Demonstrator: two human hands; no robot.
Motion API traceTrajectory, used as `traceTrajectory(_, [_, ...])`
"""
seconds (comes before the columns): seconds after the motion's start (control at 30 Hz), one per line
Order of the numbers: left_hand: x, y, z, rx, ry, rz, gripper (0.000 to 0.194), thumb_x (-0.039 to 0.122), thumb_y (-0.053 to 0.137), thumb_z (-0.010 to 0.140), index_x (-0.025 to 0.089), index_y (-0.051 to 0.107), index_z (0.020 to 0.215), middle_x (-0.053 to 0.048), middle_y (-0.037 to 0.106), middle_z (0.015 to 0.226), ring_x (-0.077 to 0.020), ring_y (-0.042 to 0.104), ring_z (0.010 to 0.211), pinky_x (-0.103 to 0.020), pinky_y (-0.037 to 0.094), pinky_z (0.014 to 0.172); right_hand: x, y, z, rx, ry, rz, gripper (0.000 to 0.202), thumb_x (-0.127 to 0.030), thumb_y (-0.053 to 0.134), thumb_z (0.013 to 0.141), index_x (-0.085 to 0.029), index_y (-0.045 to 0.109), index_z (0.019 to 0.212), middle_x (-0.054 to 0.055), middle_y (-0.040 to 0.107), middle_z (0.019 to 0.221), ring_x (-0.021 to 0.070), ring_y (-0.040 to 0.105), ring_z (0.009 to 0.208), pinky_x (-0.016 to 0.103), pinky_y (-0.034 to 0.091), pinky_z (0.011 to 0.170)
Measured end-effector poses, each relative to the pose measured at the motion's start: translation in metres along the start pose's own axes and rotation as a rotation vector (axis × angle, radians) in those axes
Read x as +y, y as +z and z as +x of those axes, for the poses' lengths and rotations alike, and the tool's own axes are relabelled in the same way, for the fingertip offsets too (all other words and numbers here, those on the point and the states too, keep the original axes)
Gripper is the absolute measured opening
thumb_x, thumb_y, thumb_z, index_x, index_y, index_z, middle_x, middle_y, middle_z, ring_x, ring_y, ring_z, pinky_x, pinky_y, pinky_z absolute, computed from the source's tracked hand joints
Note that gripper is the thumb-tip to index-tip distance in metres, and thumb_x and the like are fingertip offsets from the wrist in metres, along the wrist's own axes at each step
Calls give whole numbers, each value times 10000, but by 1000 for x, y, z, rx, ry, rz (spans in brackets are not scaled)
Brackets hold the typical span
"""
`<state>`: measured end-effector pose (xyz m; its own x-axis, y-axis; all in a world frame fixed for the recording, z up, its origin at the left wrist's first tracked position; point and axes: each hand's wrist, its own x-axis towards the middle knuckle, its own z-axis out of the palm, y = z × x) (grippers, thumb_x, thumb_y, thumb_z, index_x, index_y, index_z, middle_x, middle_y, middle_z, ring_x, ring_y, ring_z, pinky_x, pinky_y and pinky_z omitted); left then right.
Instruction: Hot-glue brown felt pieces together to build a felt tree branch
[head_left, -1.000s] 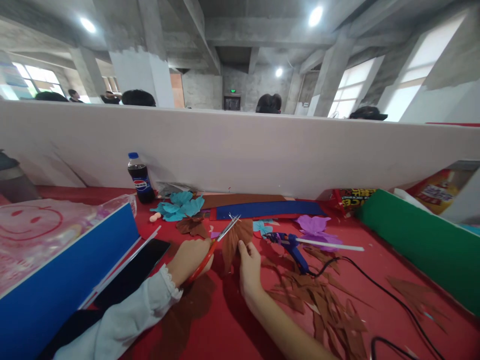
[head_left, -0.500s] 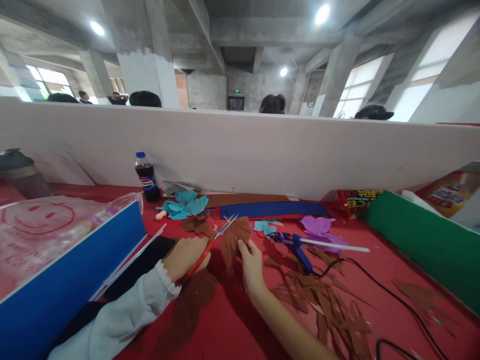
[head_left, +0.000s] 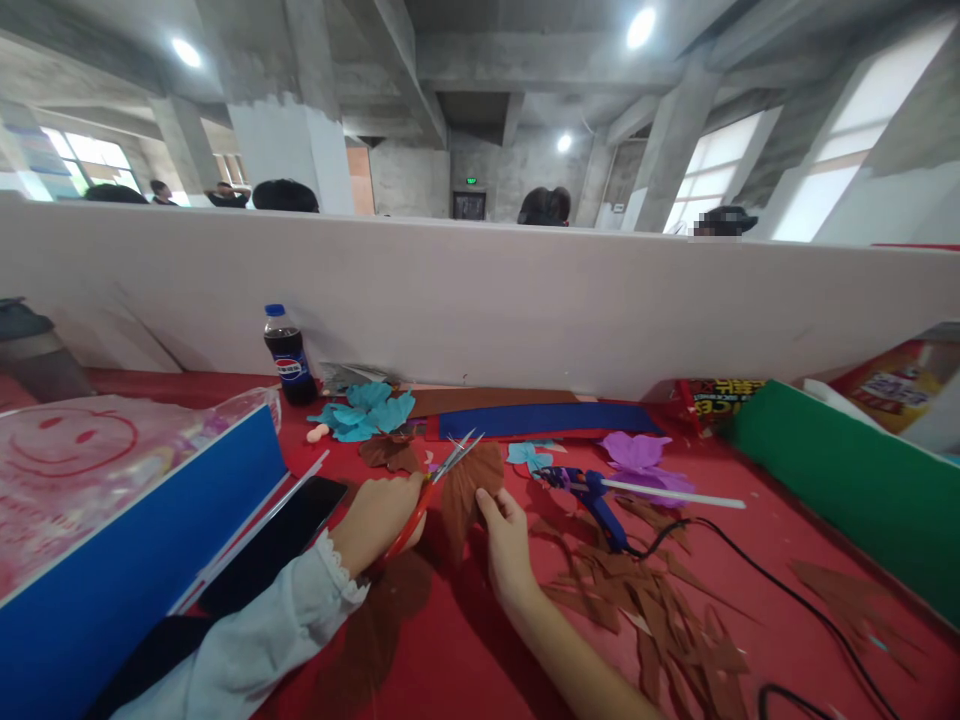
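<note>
My left hand (head_left: 381,515), below a pale ruffled cuff, is closed around the orange handles of a pair of scissors (head_left: 412,522). The metal blades point up and to the right, against the upper left edge of a piece of brown crepe paper (head_left: 466,490). That paper is pleated and fans out toward the top. On its right side, the thumb and fingers of my right hand (head_left: 510,535) pinch it. Beneath my hands, more brown paper or its shadow darkens the red table (head_left: 442,660); I cannot tell which.
Brown paper scraps (head_left: 660,610) and a blue glue gun (head_left: 600,500) with a black cord lie right. Behind are blue paper petals (head_left: 367,410), purple paper petals (head_left: 637,455) and a cola bottle (head_left: 289,360). A phone (head_left: 277,545), blue board (head_left: 150,520) and green board (head_left: 840,490) flank my arms.
The scissors have shifted slightly to the right against the brown paper, with my left hand. My right hand keeps its pinch in nearly the same place. The view has moved a little.
</note>
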<state>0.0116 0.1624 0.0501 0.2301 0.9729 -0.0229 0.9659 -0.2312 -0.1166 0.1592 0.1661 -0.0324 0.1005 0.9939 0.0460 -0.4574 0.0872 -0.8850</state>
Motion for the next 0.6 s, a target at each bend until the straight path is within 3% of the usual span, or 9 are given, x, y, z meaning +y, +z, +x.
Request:
traceTrajectory(0.37, [1,-1,0,-22,67,49,244,190,374,788,148,552,951,-132,662,808,-263,656,727,-353,494,644,-6,-6,1,15,36,-79,273,-400,649,689,-130,645,724,22,665,679,157,573,619,266,456,588])
traceTrajectory(0.6, [-2,5,3,-10,70,59,241,204,387,778,130,559,931,-143,661,801,-276,655,723,-372,498,637,-4,-4,1,-19,51,-57,299,-412,642,695,-126,657,782,33,679,711,180,598,667,295,478,641])
